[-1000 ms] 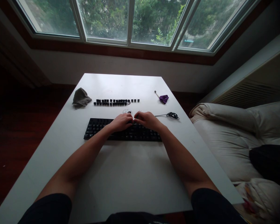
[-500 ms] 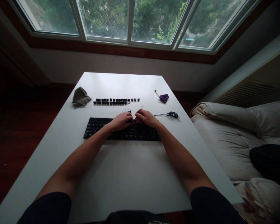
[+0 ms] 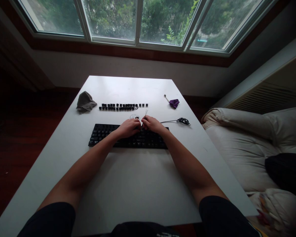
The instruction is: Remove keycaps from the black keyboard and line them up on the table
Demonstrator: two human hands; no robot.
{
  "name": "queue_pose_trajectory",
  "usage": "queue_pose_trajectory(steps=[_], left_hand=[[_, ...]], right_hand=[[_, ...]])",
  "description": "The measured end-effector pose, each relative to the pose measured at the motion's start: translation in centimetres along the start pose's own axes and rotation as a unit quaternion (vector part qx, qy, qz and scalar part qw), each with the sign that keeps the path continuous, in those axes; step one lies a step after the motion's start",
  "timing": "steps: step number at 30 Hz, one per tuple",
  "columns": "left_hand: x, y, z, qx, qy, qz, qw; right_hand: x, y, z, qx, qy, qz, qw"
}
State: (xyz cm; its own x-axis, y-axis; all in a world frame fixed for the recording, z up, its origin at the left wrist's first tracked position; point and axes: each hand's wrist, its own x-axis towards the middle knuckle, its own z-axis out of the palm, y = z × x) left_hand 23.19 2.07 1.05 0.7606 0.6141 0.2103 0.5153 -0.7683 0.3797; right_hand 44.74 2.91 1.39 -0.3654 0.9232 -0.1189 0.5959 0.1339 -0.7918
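Observation:
A black keyboard (image 3: pixel 103 134) lies across the white table, partly covered by my hands and forearms. Over its upper middle, my left hand (image 3: pixel 129 127) rests with bent fingers drawn together; whatever is between them is hidden. My right hand (image 3: pixel 151 124) pinches a thin wire keycap puller (image 3: pixel 146 113), whose wire end points up and away from me. The fingertips of both hands almost meet above the keys. Just beyond them sits a small clear round dish (image 3: pixel 132 117) with something dark in it. Farther back, black keycaps (image 3: pixel 118 108) stand in two rows.
A grey cloth (image 3: pixel 85 102) is at the table's back left. Toward the back right lie a purple cloth (image 3: pixel 174 103) and a small brush (image 3: pixel 166 97). The coiled black cable (image 3: pixel 183 121) lies right of the keyboard. A pale sofa (image 3: pixel 232 141) stands beside the table.
My right hand has shifted slightly left toward my left hand, and the keycap puller now stands more upright. My left hand stays nearly in place.

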Motion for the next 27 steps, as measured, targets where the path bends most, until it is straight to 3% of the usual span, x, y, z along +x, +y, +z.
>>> queue_pose_trajectory(steps=[6,15,21,27], left_hand=[[0.0,0.1,-0.1,0.009,0.001,0.004,1.0],[-0.2,0.1,-0.3,0.005,-0.003,-0.016,1.0],[-0.3,-0.1,0.0,-0.003,0.01,-0.01,1.0],[-0.3,-0.1,0.1,-0.012,0.014,-0.017,1.0]], right_hand=[[-1.0,-0.1,-1.1,0.019,-0.052,-0.069,0.996],[-3.2,-2.2,-2.5,-0.069,-0.055,-0.15,0.985],[-4.3,-3.7,-2.2,-0.14,-0.061,-0.169,0.974],[-4.2,-3.3,-2.0,-0.147,-0.035,-0.151,0.977]])
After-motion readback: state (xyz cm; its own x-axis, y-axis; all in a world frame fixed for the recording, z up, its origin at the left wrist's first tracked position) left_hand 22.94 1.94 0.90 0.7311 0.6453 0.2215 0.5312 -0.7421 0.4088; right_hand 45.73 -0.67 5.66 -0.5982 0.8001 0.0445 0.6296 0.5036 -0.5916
